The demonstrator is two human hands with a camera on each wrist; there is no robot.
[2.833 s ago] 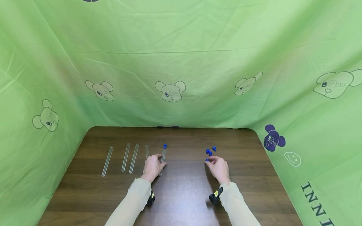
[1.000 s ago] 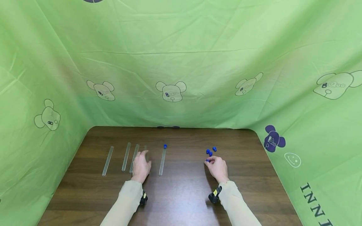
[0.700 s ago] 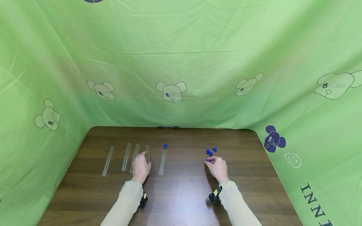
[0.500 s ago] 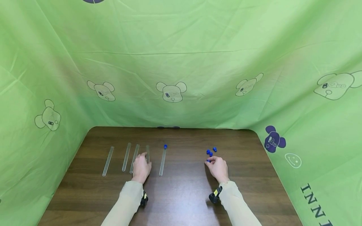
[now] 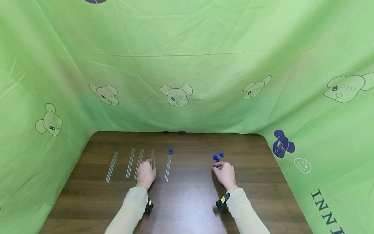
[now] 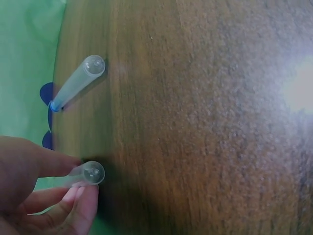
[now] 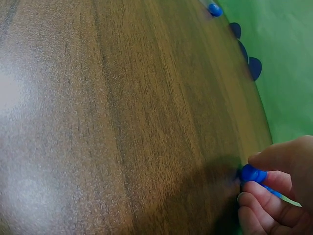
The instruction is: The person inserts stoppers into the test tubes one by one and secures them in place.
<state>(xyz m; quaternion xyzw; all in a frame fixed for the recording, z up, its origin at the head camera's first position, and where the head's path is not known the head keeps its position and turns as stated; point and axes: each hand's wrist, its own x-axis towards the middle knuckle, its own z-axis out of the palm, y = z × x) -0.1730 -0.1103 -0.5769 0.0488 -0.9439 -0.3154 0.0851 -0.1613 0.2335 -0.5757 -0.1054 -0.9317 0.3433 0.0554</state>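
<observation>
My left hand [image 5: 146,174] pinches a clear test tube [image 5: 153,159] that has no cap visible at its far end. In the left wrist view, thumb and fingers meet on either side of that tube, its rounded bottom toward the camera. To its right lies another test tube [image 5: 168,169] with a blue cap [image 5: 170,151] in its mouth, apart from the hand. My right hand [image 5: 226,175] holds a small blue cap [image 7: 250,173] between thumb and fingertips, low over the tabletop. Just beyond it lie three loose blue caps [image 5: 217,159].
Three more uncapped test tubes [image 5: 111,167] lie left of the left hand, the nearest partly behind it. The brown wooden table [image 5: 190,201] ends against green printed cloth [image 5: 175,65] at the back and sides.
My left hand has left the capped tube and moved left to the uncapped one, which it now pinches. The right hand has stayed in place with its blue cap.
</observation>
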